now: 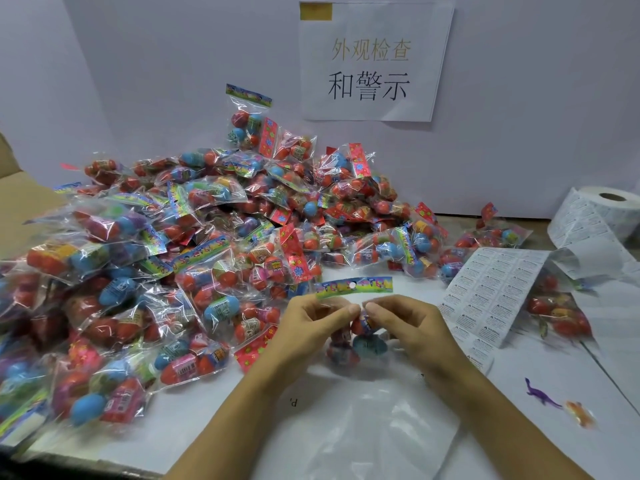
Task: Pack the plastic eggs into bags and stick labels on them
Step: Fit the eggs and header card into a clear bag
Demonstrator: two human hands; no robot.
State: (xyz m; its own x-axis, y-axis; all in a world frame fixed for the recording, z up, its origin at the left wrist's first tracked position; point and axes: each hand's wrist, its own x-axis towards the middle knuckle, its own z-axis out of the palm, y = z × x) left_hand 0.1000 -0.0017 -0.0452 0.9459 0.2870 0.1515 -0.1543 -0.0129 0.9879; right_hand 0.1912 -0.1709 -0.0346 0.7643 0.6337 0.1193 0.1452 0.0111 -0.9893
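Note:
Above the white table (214, 420) I hold a small clear bag of plastic eggs (358, 337) between both hands. Its colourful header card (355, 287) stands upright over my fingers. My left hand (311, 327) pinches the bag's top left part with fingers curled. My right hand (405, 323) pinches the top right part, thumb and forefinger at the red egg inside. A blue egg sits low in the bag. A sheet of white labels (485, 299) trails from a label roll (602, 216) at the right.
A big pile of packed egg bags (194, 244) covers the table's left and middle, up to the wall. More bags (557, 317) lie at the right under the label sheet. A cardboard box (20, 209) stands far left. A purple toy dinosaur (540, 394) and an orange toy (581, 414) lie front right. An empty clear bag (377, 434) lies under my forearms.

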